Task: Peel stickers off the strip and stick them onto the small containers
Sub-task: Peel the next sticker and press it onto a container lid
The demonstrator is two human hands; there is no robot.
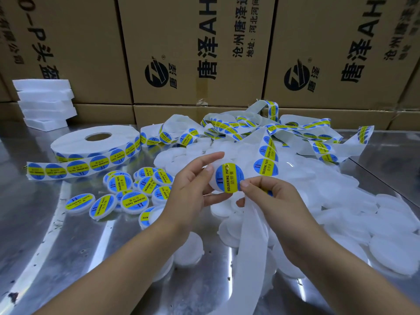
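My left hand [193,187] holds a small white round container [218,189] up by its edges, fingers curled around it. A blue and yellow sticker [229,177] reading "soldering paste" lies on its top face. My right hand [270,196] pinches the sticker's lower right edge with thumb and forefinger, and the white backing strip [252,242] runs under that hand and hangs down toward me. More stickers sit on the strip [266,164] just above my right hand.
A pile of plain white containers [341,201] covers the right half of the metal table [45,223]. Labelled containers [127,189] lie left of my hands. A sticker roll [95,144], tangled strip [250,126], white foam blocks [45,103] and cardboard boxes [193,53] stand behind.
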